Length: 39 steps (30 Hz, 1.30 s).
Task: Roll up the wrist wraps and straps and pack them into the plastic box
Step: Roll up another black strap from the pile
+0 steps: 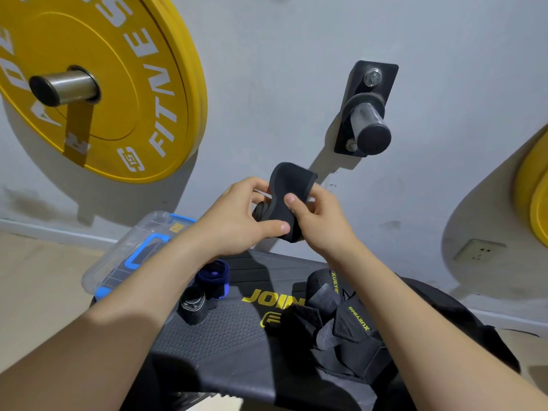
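Observation:
Both hands hold a black strap (289, 185) in the air above the bench. My left hand (240, 216) grips its rolled lower part, thumb across the front. My right hand (317, 215) pinches the strap's loose upper flap, which curls over the fingers. A clear plastic box with blue latches (133, 247) stands at the bench's far left. A rolled blue wrap (215, 277) and a rolled black wrap (194, 307) lie beside the box. Several unrolled black wraps with yellow lettering (344, 318) lie heaped at the right under my right forearm.
The black padded bench (225, 330) carries everything. On the grey wall hang a yellow weight plate (124, 93) at upper left, an empty steel peg on a black bracket (369, 123), and another yellow plate (536, 200) at the right edge. A wall socket (479, 250) sits low right.

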### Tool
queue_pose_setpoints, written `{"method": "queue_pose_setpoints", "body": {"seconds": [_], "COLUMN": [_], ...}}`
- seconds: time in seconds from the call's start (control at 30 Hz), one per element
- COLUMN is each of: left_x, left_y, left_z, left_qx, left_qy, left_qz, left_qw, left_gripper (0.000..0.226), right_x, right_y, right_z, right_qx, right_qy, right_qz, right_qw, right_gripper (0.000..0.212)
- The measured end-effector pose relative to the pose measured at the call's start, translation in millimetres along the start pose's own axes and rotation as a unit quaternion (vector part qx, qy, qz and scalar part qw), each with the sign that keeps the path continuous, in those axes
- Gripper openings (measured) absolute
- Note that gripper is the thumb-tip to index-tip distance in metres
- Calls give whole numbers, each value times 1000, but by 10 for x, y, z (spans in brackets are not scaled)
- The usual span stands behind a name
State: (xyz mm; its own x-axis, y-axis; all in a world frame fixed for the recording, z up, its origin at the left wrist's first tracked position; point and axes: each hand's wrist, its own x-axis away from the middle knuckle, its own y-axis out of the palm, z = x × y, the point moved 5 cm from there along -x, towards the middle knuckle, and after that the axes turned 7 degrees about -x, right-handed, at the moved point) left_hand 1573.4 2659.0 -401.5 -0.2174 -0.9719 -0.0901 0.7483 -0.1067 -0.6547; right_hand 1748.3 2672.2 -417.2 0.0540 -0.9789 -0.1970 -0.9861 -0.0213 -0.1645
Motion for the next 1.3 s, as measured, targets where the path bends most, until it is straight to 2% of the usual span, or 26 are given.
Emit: {"method": "queue_pose_setpoints", "body": {"seconds": [0.07, 0.13, 0.2, 0.27, 0.37, 0.43, 0.53, 0.6, 0.63, 0.7, 0.8, 0.9, 1.0, 1.07, 1.2, 1.3], "left_x": [-1, 4, 12, 16, 17, 15, 30, 39, 40, 39, 28, 22, 16, 16, 27, 14], "left_y": [33, 122, 190, 180, 145, 123, 99, 89, 90, 105, 162, 180, 142, 140, 140, 83], "left_z": [27, 27, 16, 17, 50, 68, 129, 169, 171, 180, 182, 115, 105, 123, 115, 105], "left_qx": [42, 94, 109, 108, 160, 126, 28, 1, -10, -17, 17, -16, -2, 0, -20, 12], "left_qy": [-2, -19, -29, -36, -43, -27, 20, 34, 31, 21, -9, -59, -51, -26, -9, -12], "left_qz": [7, -34, -54, -31, -10, -6, 1, 7, 13, 19, 8, 13, 33, 13, 12, 40], "left_qw": [999, 995, 992, 993, 986, 992, 999, 999, 999, 999, 1000, 998, 998, 1000, 1000, 999], "left_gripper": [47, 41, 47, 54, 44, 29, 10, 14, 20, 30, 34, 45, 27, 18, 27, 45], "right_x": [-13, 2, 28, 62, 78, 41, -50, -40, -18, -19, -31, -9, -21, -30, -18, -19], "right_y": [-63, -92, -73, -43, -9, -19, -15, 57, 91, 98, 75, 126, 174, 182, 100, 127], "right_z": [-135, -196, -234, -260, -294, -230, 11, 136, 153, 126, 56, 33, 41, 64, 104, 138], "right_qx": [63, 88, 104, 130, 165, 137, 11, -77, -113, -134, -121, -104, -160, -212, -179, -155], "right_qy": [-90, -128, -147, -158, -174, -136, 12, 101, 118, 96, 16, -19, 20, 50, 46, 72], "right_qz": [61, 118, 131, 137, 148, 144, 97, 44, 21, 14, 45, 43, 33, 29, 64, 63], "right_qw": [992, 981, 975, 969, 960, 971, 995, 991, 986, 986, 991, 993, 986, 976, 981, 983], "right_gripper": [10, 30, 33, 30, 34, 37, 37, 34, 29, 20, 13, 11, 22, 16, 17, 21]}}
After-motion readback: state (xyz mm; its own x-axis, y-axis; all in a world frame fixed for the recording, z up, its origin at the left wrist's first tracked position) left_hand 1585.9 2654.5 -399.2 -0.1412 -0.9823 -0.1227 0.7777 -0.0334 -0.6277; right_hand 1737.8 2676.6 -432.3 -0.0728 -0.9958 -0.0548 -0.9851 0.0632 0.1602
